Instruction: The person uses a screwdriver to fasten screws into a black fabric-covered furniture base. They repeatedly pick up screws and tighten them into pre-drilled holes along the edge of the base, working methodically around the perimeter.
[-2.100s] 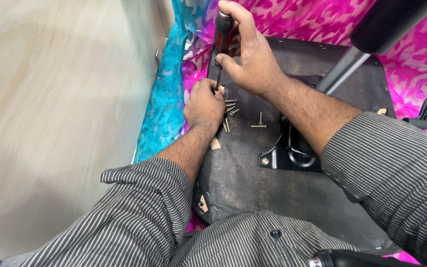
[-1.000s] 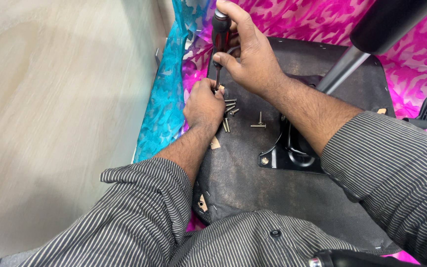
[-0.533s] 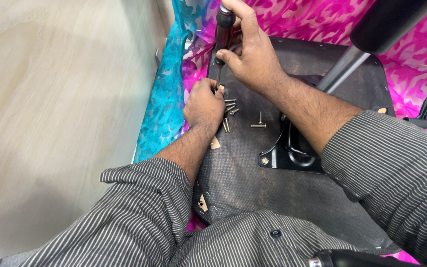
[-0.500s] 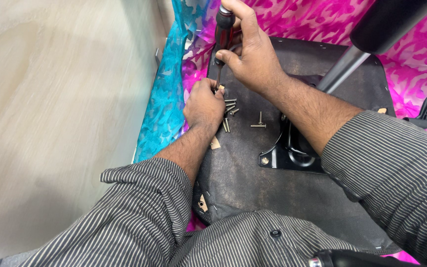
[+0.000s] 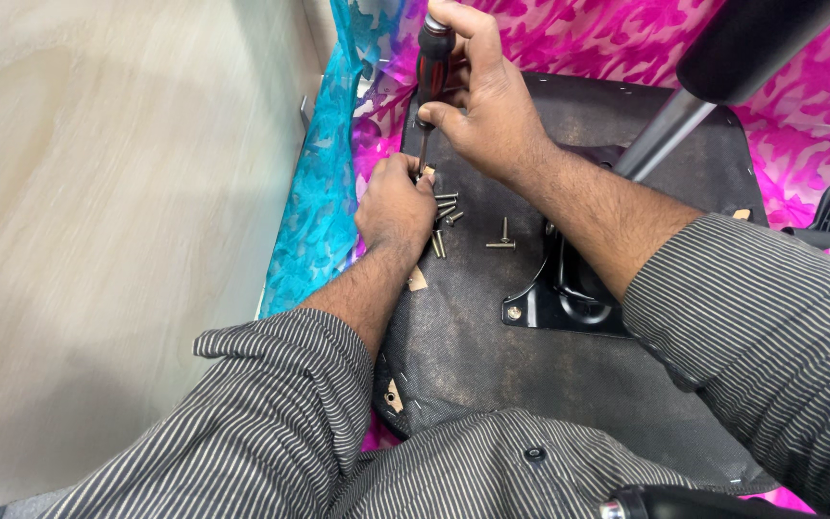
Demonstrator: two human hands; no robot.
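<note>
Right hand (image 5: 492,115) fingers wrapped round upright screwdriver (image 5: 429,67), upper centre. Left hand (image 5: 398,204) fingers curled pinching at its tip, directly below; loose screws (image 5: 446,207) just right

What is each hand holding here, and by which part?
The right hand grips a screwdriver by its black-and-red handle. The left hand closes around the shaft's tip at the black seat underside; whether it pinches a screw cannot be told.
</note>
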